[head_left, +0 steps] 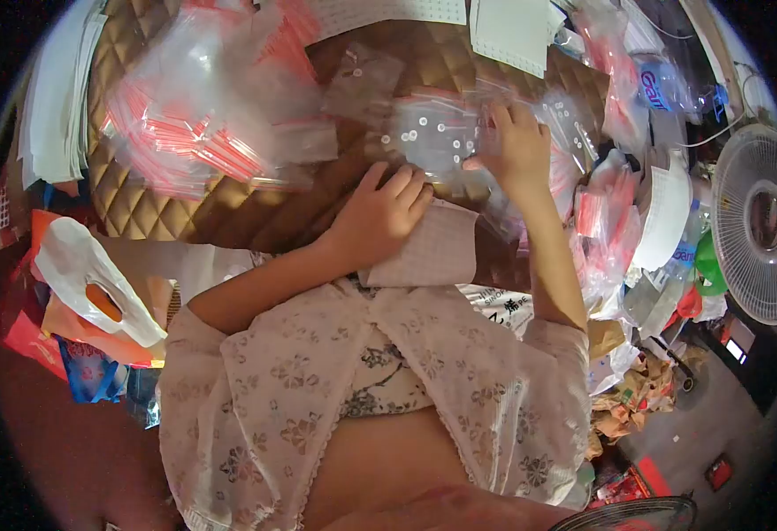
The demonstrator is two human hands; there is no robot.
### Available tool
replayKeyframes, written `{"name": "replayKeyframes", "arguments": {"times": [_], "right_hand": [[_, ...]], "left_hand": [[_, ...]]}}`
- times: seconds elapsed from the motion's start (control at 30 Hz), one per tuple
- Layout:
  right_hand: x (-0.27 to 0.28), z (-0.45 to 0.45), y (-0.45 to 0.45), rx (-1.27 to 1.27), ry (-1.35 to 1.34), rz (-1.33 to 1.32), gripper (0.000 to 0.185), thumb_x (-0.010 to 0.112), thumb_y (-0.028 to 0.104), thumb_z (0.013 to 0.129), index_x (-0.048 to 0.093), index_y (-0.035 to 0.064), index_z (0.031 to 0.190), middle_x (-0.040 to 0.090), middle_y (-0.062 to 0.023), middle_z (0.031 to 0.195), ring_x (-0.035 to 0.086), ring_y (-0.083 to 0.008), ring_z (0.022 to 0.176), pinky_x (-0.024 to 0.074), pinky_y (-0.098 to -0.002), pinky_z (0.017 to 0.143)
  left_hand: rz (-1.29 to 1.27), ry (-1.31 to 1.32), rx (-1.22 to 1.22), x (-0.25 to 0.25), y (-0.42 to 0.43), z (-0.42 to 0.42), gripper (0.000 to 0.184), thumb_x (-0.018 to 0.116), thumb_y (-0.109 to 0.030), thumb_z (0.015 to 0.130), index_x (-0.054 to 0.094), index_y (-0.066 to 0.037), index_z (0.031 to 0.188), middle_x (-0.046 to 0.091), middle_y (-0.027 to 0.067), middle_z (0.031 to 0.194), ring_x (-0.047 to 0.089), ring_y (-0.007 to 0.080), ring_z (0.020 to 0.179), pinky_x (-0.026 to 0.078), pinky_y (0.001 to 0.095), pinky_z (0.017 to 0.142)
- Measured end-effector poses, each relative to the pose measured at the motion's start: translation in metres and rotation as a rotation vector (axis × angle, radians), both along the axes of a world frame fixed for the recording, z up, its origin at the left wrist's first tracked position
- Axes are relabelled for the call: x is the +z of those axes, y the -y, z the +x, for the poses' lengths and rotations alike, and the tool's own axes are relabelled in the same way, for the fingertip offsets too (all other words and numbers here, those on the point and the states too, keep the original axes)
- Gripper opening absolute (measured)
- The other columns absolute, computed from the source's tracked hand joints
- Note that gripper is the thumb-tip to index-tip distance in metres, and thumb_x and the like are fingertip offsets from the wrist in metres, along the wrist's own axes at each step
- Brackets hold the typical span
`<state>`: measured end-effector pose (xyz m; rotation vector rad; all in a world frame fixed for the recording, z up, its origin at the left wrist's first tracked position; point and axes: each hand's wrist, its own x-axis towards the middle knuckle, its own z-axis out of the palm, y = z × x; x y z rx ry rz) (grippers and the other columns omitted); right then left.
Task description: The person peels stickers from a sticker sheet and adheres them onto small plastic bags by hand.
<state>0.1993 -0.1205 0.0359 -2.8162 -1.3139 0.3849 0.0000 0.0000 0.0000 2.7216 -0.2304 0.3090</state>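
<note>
Several small white button-like discs point(423, 121) lie scattered on clear plastic zip bags point(441, 152) in front of me. My left hand point(384, 217) lies palm down with its fingers loosely spread, fingertips at the near edge of these bags. Under its wrist side is a grid-lined sheet point(446, 239). At the right end of the bags rests my right hand point(519, 152), thumb and fingers apart around some discs and clear film. A small clear bag point(360, 75) with a few discs in it lies just beyond, on the left.
A heap of red-edged zip bags point(198, 133) covers the left of the quilted brown surface point(269, 212). Printed sheets point(512, 31) lie at the back. More bags point(605, 217), water bottles point(662, 84) and a fan point(760, 221) crowd the right. A white carrier bag point(83, 265) hangs left.
</note>
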Motion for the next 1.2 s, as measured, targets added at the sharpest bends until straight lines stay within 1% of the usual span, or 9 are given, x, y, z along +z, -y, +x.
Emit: {"name": "replayKeyframes", "arguments": {"times": [0.2, 0.27, 0.5, 0.8, 0.87, 1.0, 1.07, 1.1, 1.2], "right_hand": [[0.002, 0.008, 0.026, 0.048, 0.172, 0.193, 0.056, 0.086, 0.022, 0.047, 0.050, 0.0076, 0.088, 0.056, -0.0091, 0.093, 0.056, -0.0315, 0.087, 0.0422, -0.0413, 0.070], [0.003, 0.006, 0.022, 0.104, -0.063, 0.384, 0.055, 0.086, 0.018, 0.047, 0.048, 0.0063, 0.086, 0.055, -0.0108, 0.088, 0.055, -0.0330, 0.080, 0.0435, -0.0385, 0.067], [-0.003, 0.010, 0.015, 0.079, -0.195, 0.445, 0.054, 0.086, 0.016, 0.047, 0.047, 0.0074, 0.084, 0.054, -0.0118, 0.086, 0.055, -0.0330, 0.080, 0.0433, -0.0391, 0.067], [-0.010, 0.020, 0.027, 0.027, 0.211, 0.255, 0.055, 0.085, 0.024, 0.047, 0.050, 0.0104, 0.087, 0.056, -0.0085, 0.086, 0.056, -0.0294, 0.086, 0.0423, -0.0399, 0.072], [-0.008, 0.023, 0.028, 0.138, -0.139, 0.403, 0.053, 0.084, 0.024, 0.050, 0.052, 0.0109, 0.089, 0.057, -0.0075, 0.087, 0.057, -0.0276, 0.088, 0.0424, -0.0390, 0.072], [-0.007, 0.012, 0.011, 0.096, -0.221, 0.365, 0.050, 0.083, 0.019, 0.052, 0.053, 0.0107, 0.091, 0.058, -0.0084, 0.089, 0.058, -0.0276, 0.089, 0.0437, -0.0378, 0.070], [-0.011, 0.010, 0.008, 0.056, 0.228, 0.305, 0.048, 0.081, 0.015, 0.054, 0.052, 0.0080, 0.091, 0.059, -0.0104, 0.085, 0.060, -0.0285, 0.082, 0.0457, -0.0355, 0.066], [-0.008, 0.010, 0.005, 0.060, 0.229, 0.311, 0.048, 0.081, 0.015, 0.054, 0.052, 0.0080, 0.091, 0.059, -0.0104, 0.085, 0.060, -0.0285, 0.082, 0.0457, -0.0355, 0.066], [-0.003, 0.002, -0.005, 0.112, -0.178, 0.381, 0.047, 0.080, 0.017, 0.058, 0.052, 0.0066, 0.093, 0.061, -0.0109, 0.081, 0.061, -0.0290, 0.075, 0.0451, -0.0378, 0.070]], "left_hand": [[-0.007, -0.024, -0.008, 0.006, 0.005, 0.010, 0.032, 0.055, -0.017, 0.080, 0.060, -0.003, 0.108, 0.057, 0.0111, 0.115, 0.051, 0.0245, 0.109, 0.037, 0.0423, 0.092], [-0.081, 0.093, -0.069, 0.000, 0.010, 0.013, 0.036, 0.052, -0.018, 0.076, 0.060, 0.001, 0.106, 0.055, 0.0148, 0.117, 0.049, 0.0284, 0.111, 0.038, 0.0441, 0.092], [-0.076, 0.124, -0.095, -0.007, 0.025, 0.032, 0.034, 0.052, -0.017, 0.079, 0.060, 0.000, 0.108, 0.050, 0.0211, 0.126, 0.047, 0.0306, 0.115, 0.036, 0.0457, 0.095], [0.054, 0.029, -0.059, -0.005, 0.024, 0.040, 0.033, 0.053, -0.018, 0.079, 0.062, -0.010, 0.109, 0.053, 0.0132, 0.121, 0.049, 0.0269, 0.112, 0.035, 0.0439, 0.099], [-0.003, 0.026, -0.048, -0.007, 0.025, 0.040, 0.036, 0.051, -0.018, 0.080, 0.059, -0.005, 0.112, 0.052, 0.0169, 0.120, 0.046, 0.0283, 0.112, 0.035, 0.0461, 0.097], [-0.009, -0.010, -0.043, -0.005, 0.022, 0.036, 0.035, 0.052, -0.018, 0.079, 0.060, -0.007, 0.112, 0.051, 0.0143, 0.122, 0.046, 0.0276, 0.113, 0.035, 0.0468, 0.097], [-0.090, -0.025, -0.013, -0.007, 0.017, 0.031, 0.035, 0.052, -0.017, 0.079, 0.060, -0.009, 0.113, 0.050, 0.0126, 0.123, 0.046, 0.0266, 0.113, 0.036, 0.0454, 0.097], [-0.085, -0.022, -0.009, -0.008, 0.014, 0.028, 0.035, 0.052, -0.017, 0.079, 0.060, -0.009, 0.113, 0.050, 0.0126, 0.123, 0.046, 0.0266, 0.113, 0.036, 0.0454, 0.097], [-0.060, 0.002, 0.035, -0.006, 0.011, 0.018, 0.034, 0.054, -0.015, 0.078, 0.062, -0.010, 0.111, 0.052, 0.0092, 0.122, 0.049, 0.0264, 0.110, 0.038, 0.0428, 0.094]]}}
